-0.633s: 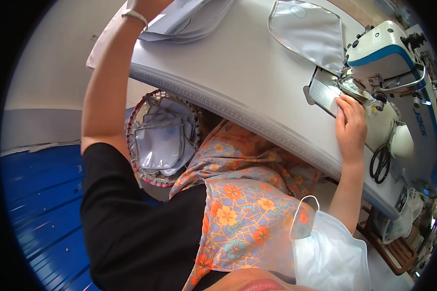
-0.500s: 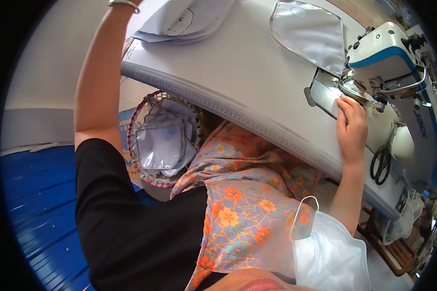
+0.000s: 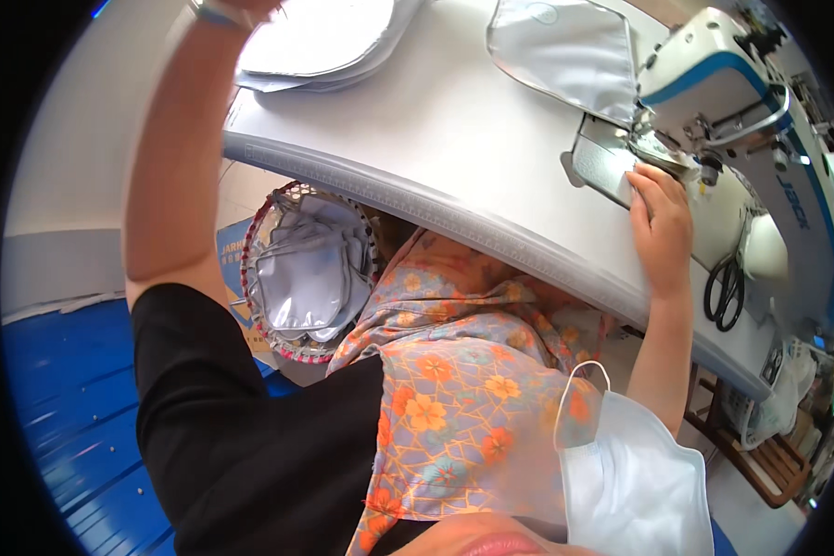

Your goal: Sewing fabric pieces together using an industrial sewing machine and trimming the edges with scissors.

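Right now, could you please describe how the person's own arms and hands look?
The left arm has a black sleeve ending near the elbow and a thin, pale band at the wrist; the left hand is mostly cut off. The right hand shows no glove or bracelet; the right upper arm is hidden.

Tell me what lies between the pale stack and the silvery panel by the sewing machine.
Only bare white tabletop lies between the pale stack and the silvery panel, as the head view shows.

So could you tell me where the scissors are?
The scissors lie at the head view's right, beside the sewing machine, near the right hand.
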Available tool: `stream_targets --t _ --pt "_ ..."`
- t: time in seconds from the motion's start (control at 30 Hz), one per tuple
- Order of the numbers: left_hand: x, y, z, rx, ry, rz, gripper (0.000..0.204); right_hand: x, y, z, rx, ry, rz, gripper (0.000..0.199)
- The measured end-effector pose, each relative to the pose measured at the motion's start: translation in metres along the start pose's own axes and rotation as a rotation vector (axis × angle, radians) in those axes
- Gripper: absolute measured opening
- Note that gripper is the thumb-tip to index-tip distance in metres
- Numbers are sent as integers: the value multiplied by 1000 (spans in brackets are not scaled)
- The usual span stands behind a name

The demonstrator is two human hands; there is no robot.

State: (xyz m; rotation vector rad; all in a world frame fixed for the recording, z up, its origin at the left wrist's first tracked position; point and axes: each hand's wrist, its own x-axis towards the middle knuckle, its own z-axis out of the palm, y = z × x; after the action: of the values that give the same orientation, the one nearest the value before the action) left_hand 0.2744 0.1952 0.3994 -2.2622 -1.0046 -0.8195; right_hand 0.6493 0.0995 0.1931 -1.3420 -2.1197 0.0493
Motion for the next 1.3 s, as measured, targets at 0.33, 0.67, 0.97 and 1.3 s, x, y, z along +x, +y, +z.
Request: stream_targets --t 0.33,0.67,0.97,1.3 --pt "-138 191 86 -546 -469 74 49 -11 -7 2 179 72 36 30" --pt "-104 177 88 -409 -515 48 35 -33 -23 10 -101 -56 -64 40" --pt "-92 211 188 -407 -263 37 38 -21 -23 1 -74 -99 -91 30" --pt "-84 210 192 -434 -227 75 39 0 2 14 -100 7 -151 21"
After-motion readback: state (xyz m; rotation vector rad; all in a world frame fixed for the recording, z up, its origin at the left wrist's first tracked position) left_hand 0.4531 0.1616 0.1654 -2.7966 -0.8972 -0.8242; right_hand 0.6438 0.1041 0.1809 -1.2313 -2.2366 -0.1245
